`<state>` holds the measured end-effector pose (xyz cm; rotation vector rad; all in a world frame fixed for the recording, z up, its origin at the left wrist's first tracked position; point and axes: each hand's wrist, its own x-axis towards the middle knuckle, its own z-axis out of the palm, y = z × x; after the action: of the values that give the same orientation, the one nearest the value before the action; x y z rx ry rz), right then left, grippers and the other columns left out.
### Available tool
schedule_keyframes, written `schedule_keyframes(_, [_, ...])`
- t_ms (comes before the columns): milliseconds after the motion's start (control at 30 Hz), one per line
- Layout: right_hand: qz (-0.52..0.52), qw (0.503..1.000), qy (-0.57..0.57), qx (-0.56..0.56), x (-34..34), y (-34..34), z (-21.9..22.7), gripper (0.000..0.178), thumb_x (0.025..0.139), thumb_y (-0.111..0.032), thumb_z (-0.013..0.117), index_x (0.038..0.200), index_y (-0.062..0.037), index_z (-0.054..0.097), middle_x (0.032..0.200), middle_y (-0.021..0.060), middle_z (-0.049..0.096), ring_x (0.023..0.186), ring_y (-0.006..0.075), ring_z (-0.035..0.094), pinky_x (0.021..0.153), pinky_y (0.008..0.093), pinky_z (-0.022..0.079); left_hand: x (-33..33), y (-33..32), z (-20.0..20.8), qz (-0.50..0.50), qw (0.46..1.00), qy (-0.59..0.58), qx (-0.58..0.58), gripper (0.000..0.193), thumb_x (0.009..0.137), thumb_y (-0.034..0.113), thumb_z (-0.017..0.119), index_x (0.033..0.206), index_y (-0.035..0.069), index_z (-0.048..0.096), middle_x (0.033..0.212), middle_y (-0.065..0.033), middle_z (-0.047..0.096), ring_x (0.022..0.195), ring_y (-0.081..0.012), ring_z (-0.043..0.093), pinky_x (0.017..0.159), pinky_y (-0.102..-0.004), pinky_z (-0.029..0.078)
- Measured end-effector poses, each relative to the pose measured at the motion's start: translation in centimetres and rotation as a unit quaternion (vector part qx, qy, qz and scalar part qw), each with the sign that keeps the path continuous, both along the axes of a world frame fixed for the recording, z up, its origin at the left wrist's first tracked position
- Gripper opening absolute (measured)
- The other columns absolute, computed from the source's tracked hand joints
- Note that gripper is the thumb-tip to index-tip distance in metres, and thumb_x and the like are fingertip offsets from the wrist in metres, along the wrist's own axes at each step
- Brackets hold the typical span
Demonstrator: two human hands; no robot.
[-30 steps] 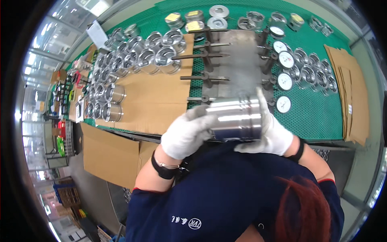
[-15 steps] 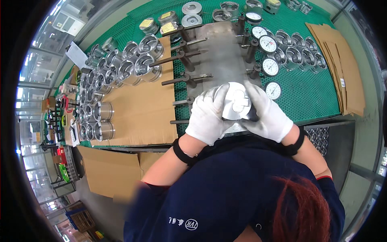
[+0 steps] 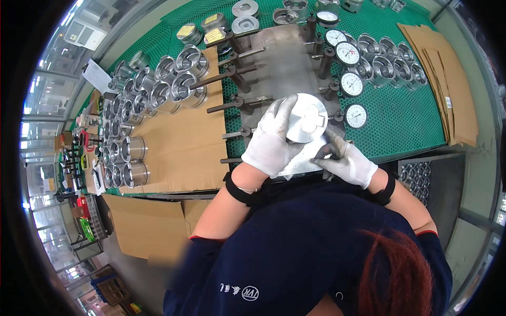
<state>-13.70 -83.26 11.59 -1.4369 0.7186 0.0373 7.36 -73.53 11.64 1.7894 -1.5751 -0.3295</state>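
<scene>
In my left hand (image 3: 271, 138), gloved in white, is a silver piston (image 3: 308, 117), gripped along its left side. Its round crown with recessed pockets faces up. My right hand (image 3: 345, 162), also gloved, is apart from the crown, just to its lower right. The fingers there are curled in with grey, soiled tips; something dark lies among them, too small to make out. Below both hands is the near end of a grey metal plate (image 3: 287, 63), and the piston is held over it.
Dark posts with rods (image 3: 240, 79) line the plate's left side. Along its right stand several dial gauges (image 3: 356, 116) on posts. Rows of pistons (image 3: 134, 148) stand on cardboard (image 3: 184, 142) at the left; more pistons (image 3: 383, 69) are on the green mat (image 3: 406, 121). Folded cardboard (image 3: 445, 89) lies far right.
The piston has moved slightly up and away in my left hand. My right hand has come off its right side and moved lower, with its fingers curling in.
</scene>
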Motion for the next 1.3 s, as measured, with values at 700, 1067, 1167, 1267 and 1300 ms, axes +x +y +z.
schedule_keyframes(700, [0.018, 0.999, 0.008, -0.033, 0.0, -0.1, -0.2, 0.094, 0.088, -0.011, 0.072, 0.159, 0.0038, 0.012, 0.099, 0.0127, 0.067, 0.082, 0.0192, 0.069, 0.072, 0.0315, 0.057, -0.2, 0.0, 0.0, -0.009, 1.000, 0.013, -0.013, 0.104, 0.064, 0.017, 0.090, 0.152, 0.008, 0.036, 0.143, -0.0246, 0.048, 0.133, -0.0428, 0.048, 0.111, -0.0469, 0.043])
schedule_keyframes(1067, [0.072, 0.993, 0.045, -0.081, 0.4, -0.3, 1.4, 0.083, 0.091, -0.008, 0.065, 0.158, 0.0036, 0.018, 0.096, 0.0146, 0.068, 0.070, 0.0172, 0.071, 0.061, 0.0298, 0.058, -0.2, 0.3, 0.1, 0.014, 0.996, 0.073, -0.040, 0.080, 0.070, 0.016, 0.086, 0.139, 0.003, 0.048, 0.127, -0.0228, 0.059, 0.115, -0.0362, 0.062, 0.098, -0.0420, 0.053])
schedule_keyframes(1167, [0.008, 0.832, -0.151, -0.534, -1.0, -0.2, -0.2, 0.066, 0.092, -0.005, 0.055, 0.153, 0.0060, 0.032, 0.102, 0.0188, 0.071, 0.076, 0.0231, 0.072, 0.067, 0.0341, 0.058, -0.9, 1.7, 4.8, -0.013, 0.941, 0.309, 0.135, 0.048, 0.088, 0.026, 0.072, 0.125, -0.002, 0.058, 0.104, -0.0185, 0.068, 0.093, -0.0298, 0.069, 0.087, -0.0373, 0.054])
schedule_keyframes(1267, [-0.039, 0.961, -0.125, -0.244, -2.7, -1.8, 5.3, 0.055, 0.094, -0.006, 0.048, 0.147, 0.0073, 0.042, 0.118, 0.0205, 0.070, 0.101, 0.0318, 0.071, 0.088, 0.0404, 0.057, -0.2, 3.4, 6.2, -0.046, 0.942, 0.325, 0.062, 0.045, 0.090, 0.020, 0.068, 0.129, -0.001, 0.058, 0.102, -0.0140, 0.069, 0.086, -0.0235, 0.068, 0.081, -0.0354, 0.055])
schedule_keyframes(1300, [-0.073, 0.967, -0.128, -0.207, -4.4, -2.1, 4.6, 0.052, 0.097, -0.010, 0.046, 0.147, 0.0063, 0.043, 0.126, 0.0214, 0.066, 0.110, 0.0326, 0.068, 0.094, 0.0415, 0.055, 0.7, 3.7, 7.8, -0.038, 0.947, 0.306, 0.094, 0.044, 0.090, 0.013, 0.068, 0.131, -0.002, 0.058, 0.100, -0.0096, 0.068, 0.086, -0.0167, 0.066, 0.079, -0.0324, 0.055])
